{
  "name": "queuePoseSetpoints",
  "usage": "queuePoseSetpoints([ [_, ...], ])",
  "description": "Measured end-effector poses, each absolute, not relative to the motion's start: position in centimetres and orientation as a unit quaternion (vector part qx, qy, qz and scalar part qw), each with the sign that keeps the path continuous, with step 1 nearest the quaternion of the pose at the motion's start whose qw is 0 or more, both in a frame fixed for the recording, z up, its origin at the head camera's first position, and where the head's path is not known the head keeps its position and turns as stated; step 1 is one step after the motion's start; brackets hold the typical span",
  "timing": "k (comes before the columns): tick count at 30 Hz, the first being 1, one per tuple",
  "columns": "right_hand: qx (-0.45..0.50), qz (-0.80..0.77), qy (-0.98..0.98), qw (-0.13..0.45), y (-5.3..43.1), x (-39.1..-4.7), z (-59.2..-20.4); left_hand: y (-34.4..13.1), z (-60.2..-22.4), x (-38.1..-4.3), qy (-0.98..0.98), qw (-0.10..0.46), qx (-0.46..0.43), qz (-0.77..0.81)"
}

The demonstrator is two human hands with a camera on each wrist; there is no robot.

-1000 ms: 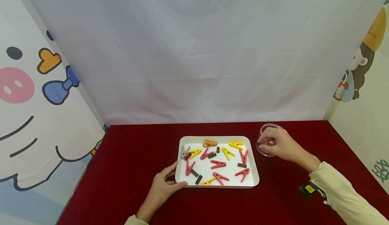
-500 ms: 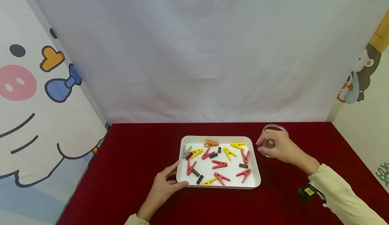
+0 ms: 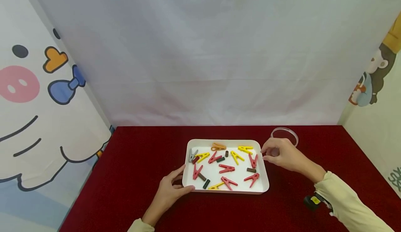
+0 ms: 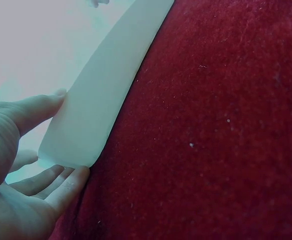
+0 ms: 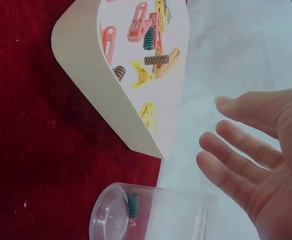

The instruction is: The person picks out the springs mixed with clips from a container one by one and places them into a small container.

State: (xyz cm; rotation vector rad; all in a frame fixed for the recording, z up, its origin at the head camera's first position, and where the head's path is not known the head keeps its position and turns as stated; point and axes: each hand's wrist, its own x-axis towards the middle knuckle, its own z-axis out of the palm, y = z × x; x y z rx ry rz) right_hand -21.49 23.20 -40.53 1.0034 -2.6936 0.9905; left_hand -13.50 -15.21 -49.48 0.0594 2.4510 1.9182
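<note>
A white tray [image 3: 238, 180] holds red clothespins [image 3: 226, 168], yellow clothespins [image 3: 237, 157], an orange clothespin [image 3: 218, 146], a grey one and several small dark springs [image 3: 206, 184]. My left hand [image 3: 166, 192] grips the tray's near left corner, thumb on the near rim and fingers along the left side. At the tray's right edge my right hand [image 3: 286, 155] hovers, holding nothing, with thumb and fingers apart in the right wrist view. Beneath and behind it stands a clear plastic jar [image 5: 176, 210], partly hidden in the head view. A green spring [image 5: 133, 205] lies inside at its bottom.
Dark red cloth [image 3: 141, 162] covers the table. A white curtain [image 3: 200, 51] hangs behind it, and printed cartoon panels stand at both sides. The jar is close to the tray's right side.
My right hand has moved left from over the jar to the tray's right edge, its fingers now apart. My left hand stays at the tray corner. The head view has shifted slightly.
</note>
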Motion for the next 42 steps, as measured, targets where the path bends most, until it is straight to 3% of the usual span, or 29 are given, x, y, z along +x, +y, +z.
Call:
queuePoseSetpoints([
  [17, 0.334, 0.31, -0.89, 0.023, 22.2, -21.4, -42.0, -15.2, -49.4, -13.4, 0.787, 0.014, 0.021, 0.617],
  [26, 0.327, 0.312, -0.892, 0.002, 22.2, -21.3, -42.7, -14.8, -47.3, -12.7, 0.788, 0.016, 0.024, 0.615],
  [42, 0.323, 0.325, -0.888, -0.023, 21.9, -21.4, -44.6, -15.3, -50.0, -13.7, 0.783, 0.017, 0.019, 0.622],
])
